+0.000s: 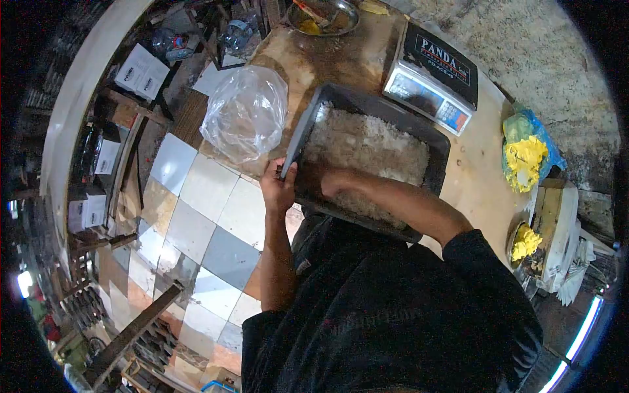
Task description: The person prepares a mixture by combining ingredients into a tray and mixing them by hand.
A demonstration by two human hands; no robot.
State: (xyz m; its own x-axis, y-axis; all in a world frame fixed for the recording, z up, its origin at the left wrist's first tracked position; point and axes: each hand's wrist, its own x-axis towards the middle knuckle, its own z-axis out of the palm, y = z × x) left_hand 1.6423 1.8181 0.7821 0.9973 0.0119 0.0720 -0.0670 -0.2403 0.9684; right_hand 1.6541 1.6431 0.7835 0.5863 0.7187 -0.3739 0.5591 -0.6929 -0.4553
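Dark tub (pixel 438 160) stands at the near edge of the worktop (pixel 478 164), right in front of the person. At far left of the room, a rack carries 3 white-faced boxes (pixel 143 71), 1 above another in the view. Next comes a floor (pixel 203 190) of white, grey and tan tiles, crossed low down by a dark bar (pixel 134 334). The worktop is pale and brown-stained, and it runs up to a rough, patchy wall (pixel 537 52); at far right a light tube (pixel 585 334) glows.

Among the containers, from the left, a clear plastic bag (pixel 246 114) lies puffed up on the worktop's left edge, near the tub. The left hand (pixel 280 187) grips the tub's left rim, thumb on the near side. A metal bowl (pixel 357 25) at the back holds something yellow and a long-handled tool. Inside the tub lies a broad bed of whitish, grainy stuff (pixel 367 137); the right hand (pixel 333 185) reaches down into its left part, and whether its fingers are spread or closed I cannot tell. Just behind the tub is a PANDA scale (pixel 429 78). At far right, a green and blue bag (pixel 555 154) bears a yellow mass (pixel 524 157); nearer, more yellow stuff (pixel 526 242) fills a small bowl.
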